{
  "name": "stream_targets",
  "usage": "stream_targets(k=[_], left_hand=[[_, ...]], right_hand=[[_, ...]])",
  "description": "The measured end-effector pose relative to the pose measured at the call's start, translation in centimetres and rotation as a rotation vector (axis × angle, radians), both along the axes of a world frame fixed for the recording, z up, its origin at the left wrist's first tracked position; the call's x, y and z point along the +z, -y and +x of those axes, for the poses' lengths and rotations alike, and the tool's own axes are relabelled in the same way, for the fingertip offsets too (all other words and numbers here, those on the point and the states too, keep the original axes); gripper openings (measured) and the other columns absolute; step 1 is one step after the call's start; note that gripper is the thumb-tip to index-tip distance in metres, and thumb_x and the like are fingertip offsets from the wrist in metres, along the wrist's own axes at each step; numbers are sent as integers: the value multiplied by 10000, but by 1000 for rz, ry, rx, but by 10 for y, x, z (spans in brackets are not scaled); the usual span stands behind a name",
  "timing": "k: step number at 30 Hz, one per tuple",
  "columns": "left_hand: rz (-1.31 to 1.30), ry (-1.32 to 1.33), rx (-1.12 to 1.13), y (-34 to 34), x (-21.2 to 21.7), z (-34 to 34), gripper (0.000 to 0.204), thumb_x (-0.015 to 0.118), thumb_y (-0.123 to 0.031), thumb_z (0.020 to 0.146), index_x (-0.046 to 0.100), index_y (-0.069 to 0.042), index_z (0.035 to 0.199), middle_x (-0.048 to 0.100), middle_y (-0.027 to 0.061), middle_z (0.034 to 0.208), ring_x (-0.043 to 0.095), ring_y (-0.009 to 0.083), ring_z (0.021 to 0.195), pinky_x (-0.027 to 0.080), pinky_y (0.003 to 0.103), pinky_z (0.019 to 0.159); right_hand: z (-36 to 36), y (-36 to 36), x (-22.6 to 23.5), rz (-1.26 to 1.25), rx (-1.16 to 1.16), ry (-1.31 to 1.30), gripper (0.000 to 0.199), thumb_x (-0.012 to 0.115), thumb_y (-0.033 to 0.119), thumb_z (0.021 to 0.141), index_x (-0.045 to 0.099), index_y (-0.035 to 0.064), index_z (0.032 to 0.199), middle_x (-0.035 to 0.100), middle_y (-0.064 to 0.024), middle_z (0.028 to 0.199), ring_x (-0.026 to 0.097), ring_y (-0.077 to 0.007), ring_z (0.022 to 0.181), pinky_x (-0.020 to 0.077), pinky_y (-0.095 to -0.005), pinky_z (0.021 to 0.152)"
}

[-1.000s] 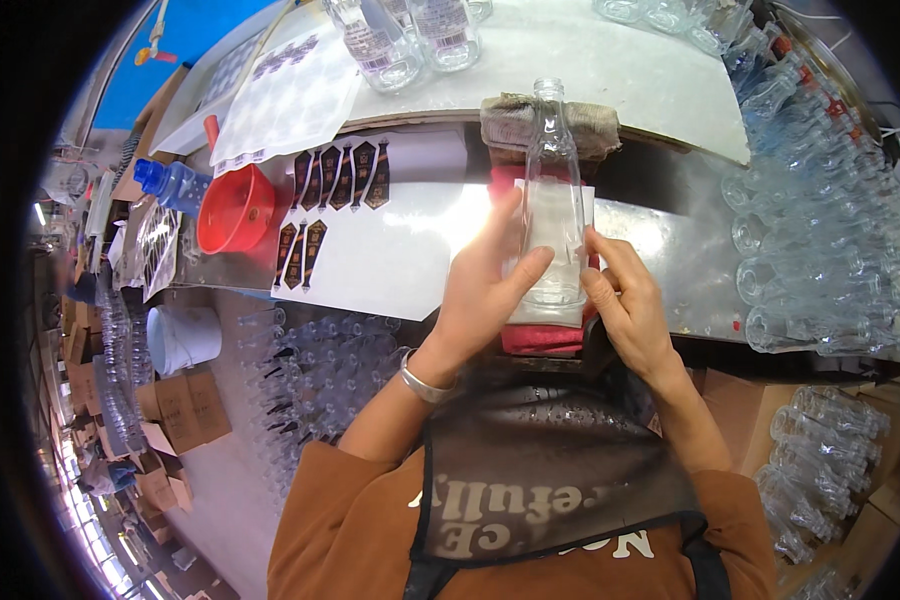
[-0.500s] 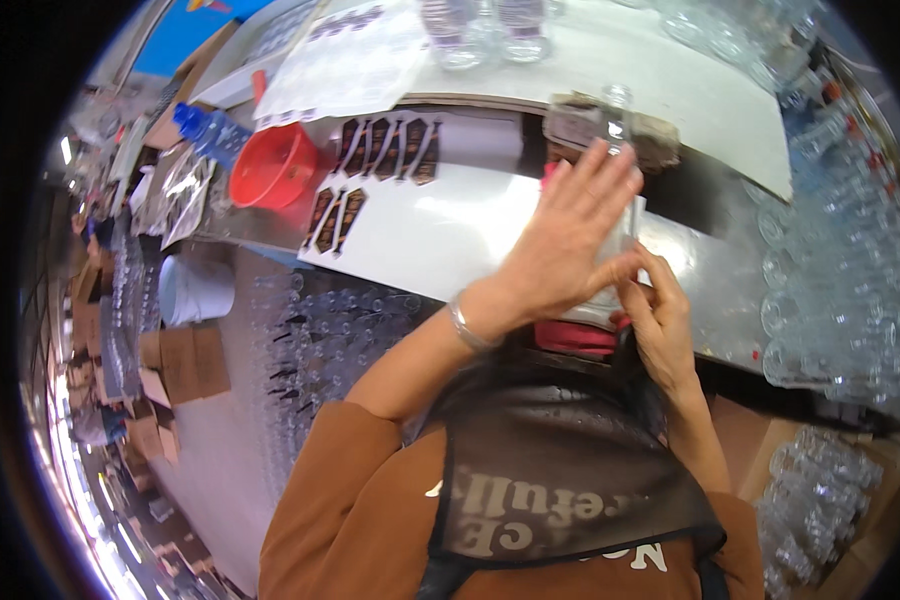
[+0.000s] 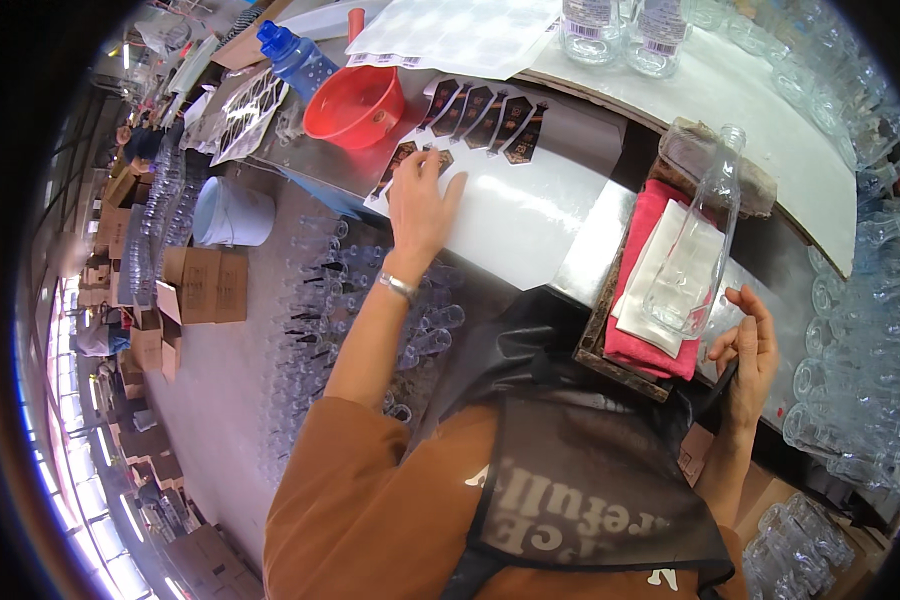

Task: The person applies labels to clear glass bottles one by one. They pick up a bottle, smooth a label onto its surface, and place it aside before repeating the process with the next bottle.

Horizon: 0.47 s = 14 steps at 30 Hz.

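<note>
A clear glass bottle (image 3: 692,250) lies tilted on a folded white cloth (image 3: 638,300) over a red cloth (image 3: 622,345), in a brown-edged wooden stand. My right hand (image 3: 748,360) is beside the bottle's base, its fingers loosely bent and apart, holding nothing. Far to the left, my left hand (image 3: 422,215) reaches over a white sheet (image 3: 515,235). Its fingertips rest at the lower row of dark pointed labels (image 3: 400,158), thumb apart from the fingers. Above that row, several more dark labels (image 3: 478,118) lie side by side.
A red plastic bowl (image 3: 355,108) and a blue-capped bottle (image 3: 295,58) stand at the table's far left. Two labelled bottles (image 3: 592,30) are on the raised white board (image 3: 770,140). Many clear bottles (image 3: 850,370) crowd the right; a white bucket (image 3: 232,212) stands on the floor.
My left hand has left the bottle and moved left to the labels. My right hand has come off the bottle's base. The view has shifted, and the bottle lies uncovered.
</note>
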<state>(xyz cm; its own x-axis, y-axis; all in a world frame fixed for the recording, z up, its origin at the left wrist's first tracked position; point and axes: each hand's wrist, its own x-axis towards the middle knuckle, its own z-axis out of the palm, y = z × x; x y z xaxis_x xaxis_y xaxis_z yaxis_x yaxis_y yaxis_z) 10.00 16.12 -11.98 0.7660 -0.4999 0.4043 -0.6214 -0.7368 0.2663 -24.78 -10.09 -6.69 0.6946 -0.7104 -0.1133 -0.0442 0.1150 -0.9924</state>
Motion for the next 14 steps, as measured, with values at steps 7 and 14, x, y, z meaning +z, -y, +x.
stream_targets(k=[7,14], left_hand=[[104,-75,-275,-1,12,-72,493,726,-280,870,605,-12,1267,597,162,1238,566,358,1118,456,448,945],[93,-120,-325,-30,24,-108,601,801,-144,783,587,-59,1339,557,153,1357,525,348,1247,412,457,1044]], right_hand=[[-14,9,-6,-92,-106,-33,362,536,195,1049,560,-2,1353,662,-122,1238,550,-31,610,364,-158,517],[-14,21,-10,-18,-125,-22,316,546,181,1046,596,-5,1297,687,-130,1177,547,-31,607,366,-149,519]])
